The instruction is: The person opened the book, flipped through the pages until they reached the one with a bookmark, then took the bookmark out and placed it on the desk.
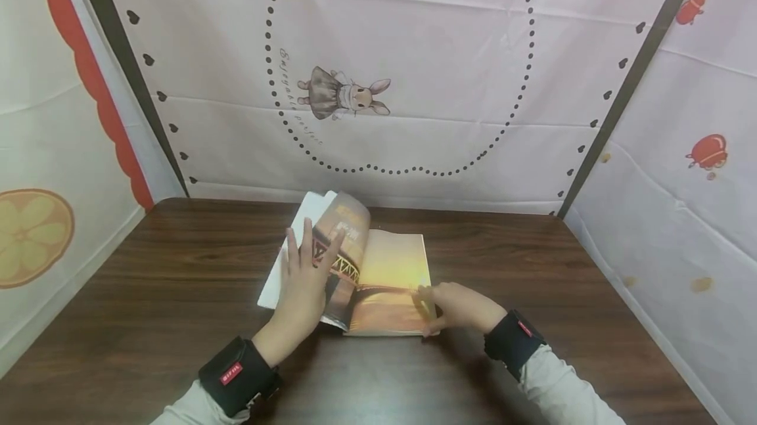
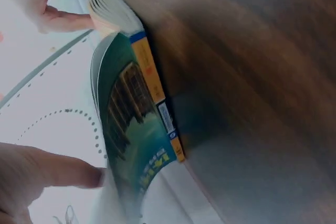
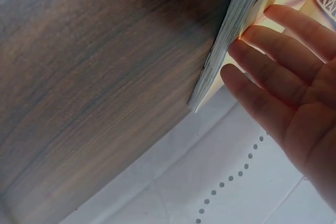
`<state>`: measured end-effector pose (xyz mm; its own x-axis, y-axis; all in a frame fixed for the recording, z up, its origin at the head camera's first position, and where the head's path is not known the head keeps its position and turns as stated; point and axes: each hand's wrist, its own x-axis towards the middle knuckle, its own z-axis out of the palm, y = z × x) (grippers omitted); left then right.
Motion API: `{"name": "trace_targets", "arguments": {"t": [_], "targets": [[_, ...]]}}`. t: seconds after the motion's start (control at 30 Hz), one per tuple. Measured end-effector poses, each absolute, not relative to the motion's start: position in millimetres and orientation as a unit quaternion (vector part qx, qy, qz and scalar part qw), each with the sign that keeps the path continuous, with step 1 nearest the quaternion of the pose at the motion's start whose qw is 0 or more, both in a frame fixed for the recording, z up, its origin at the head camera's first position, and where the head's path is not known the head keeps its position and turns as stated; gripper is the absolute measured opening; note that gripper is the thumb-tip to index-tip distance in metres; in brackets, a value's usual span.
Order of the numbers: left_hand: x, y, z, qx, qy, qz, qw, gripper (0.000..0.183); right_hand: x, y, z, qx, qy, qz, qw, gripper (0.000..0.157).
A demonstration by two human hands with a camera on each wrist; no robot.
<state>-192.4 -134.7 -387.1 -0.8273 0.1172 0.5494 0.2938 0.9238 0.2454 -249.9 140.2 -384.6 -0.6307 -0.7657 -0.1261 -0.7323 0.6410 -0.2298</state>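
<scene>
An open book (image 1: pixel 390 261) lies on the brown table, a sunset picture on its right page and a bridge picture on the curved leaf at left. My left hand (image 1: pixel 303 287) rests against that left leaf with its fingers straight and spread. The left wrist view shows the book's green cover (image 2: pixel 131 119) and orange spine, with the left thumb beside it. At the right page's outer edge is my right hand (image 1: pixel 458 307). Its extended fingertips touch the edge of the page block (image 3: pixel 226 45) in the right wrist view. The right thumb is out of that view.
The dark wood table (image 1: pixel 148 293) extends on both sides of the book. White fabric walls (image 1: pixel 449 83) with printed figures stand behind it and at both sides. Black bands (image 1: pixel 239 376) sit on both wrists, over pale sleeves.
</scene>
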Motion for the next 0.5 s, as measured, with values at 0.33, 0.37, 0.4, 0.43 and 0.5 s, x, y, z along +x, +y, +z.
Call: {"name": "trace_targets", "arguments": {"t": [0.33,0.37,0.4,0.43,0.5], "targets": [[-178.2,-130.3,-390.6,-0.310,-0.949,0.026,0.057,0.052,-247.6,140.9,-382.0,-0.444,0.890,-0.055,0.087,0.049],[-176.3,-129.1,-389.1,-0.304,-0.952,0.023,0.039,0.047,-246.7,140.4,-382.2,-0.450,0.887,-0.055,0.083,0.041],[-174.9,-128.0,-387.8,-0.293,-0.955,0.021,0.026,0.043,-246.0,140.0,-382.7,-0.458,0.884,-0.057,0.079,0.032],[-174.0,-127.2,-386.8,-0.283,-0.959,0.014,0.022,0.041,-245.0,139.5,-382.9,-0.466,0.880,-0.056,0.071,0.023],[-173.5,-126.6,-385.9,-0.269,-0.963,0.006,0.030,0.035,-242.9,138.1,-383.5,-0.486,0.872,-0.046,0.042,0.005]]}}
